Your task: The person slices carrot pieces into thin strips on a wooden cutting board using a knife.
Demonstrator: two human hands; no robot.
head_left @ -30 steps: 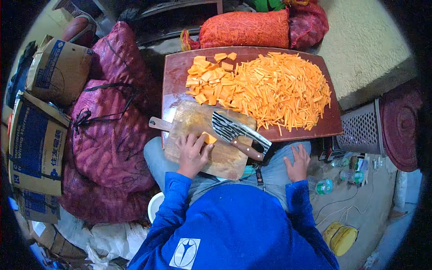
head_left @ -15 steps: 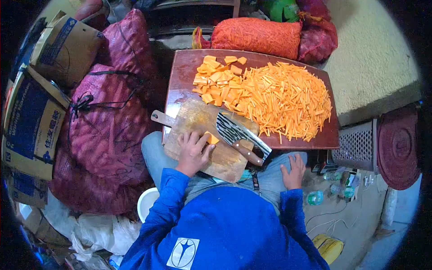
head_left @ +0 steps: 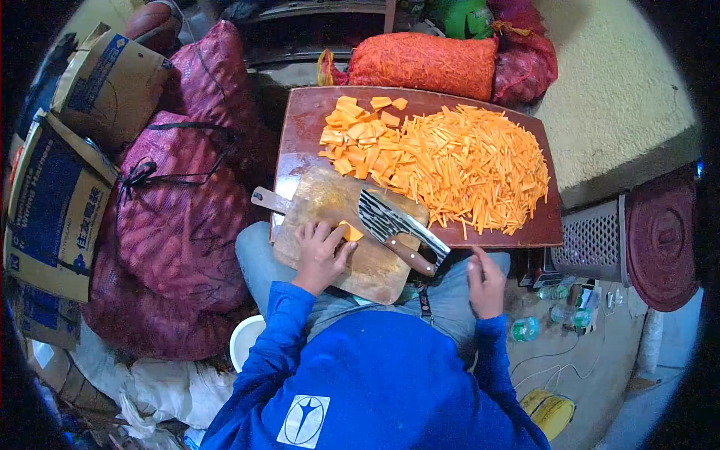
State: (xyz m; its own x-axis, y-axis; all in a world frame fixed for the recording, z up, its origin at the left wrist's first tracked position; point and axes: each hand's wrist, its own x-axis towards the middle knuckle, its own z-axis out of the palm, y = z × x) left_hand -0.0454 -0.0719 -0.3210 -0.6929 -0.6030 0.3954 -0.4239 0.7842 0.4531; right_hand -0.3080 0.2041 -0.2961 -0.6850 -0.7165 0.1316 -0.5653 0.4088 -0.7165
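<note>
My left hand (head_left: 321,259) lies on the wooden cutting board (head_left: 322,191), fingers stretched out, the fingertips beside a small orange vegetable slice (head_left: 349,231). Whether they touch the slice is hard to tell. Right of it on the board rests a cleaver (head_left: 401,229) with a patterned blade and a brown wooden handle, held by nobody. My right hand (head_left: 486,285) is over my right knee, empty, fingers loosely apart and partly bent. Behind the board, a pile of flat orange vegetable pieces (head_left: 364,139) adjoins a large heap of thin orange sticks (head_left: 480,169).
The board overlaps the red-brown table (head_left: 300,112) and my lap. An orange mesh sack (head_left: 424,64) sits behind the table. Purple mesh sacks (head_left: 172,217) and cardboard boxes (head_left: 56,210) crowd the left. A grey crate (head_left: 592,236) and plastic bottles (head_left: 525,328) are at right.
My right hand has lifted slightly from my knee and turned, its fingers now more bent. My left hand, the slice and the cleaver stay in place; the view has shifted a little.
</note>
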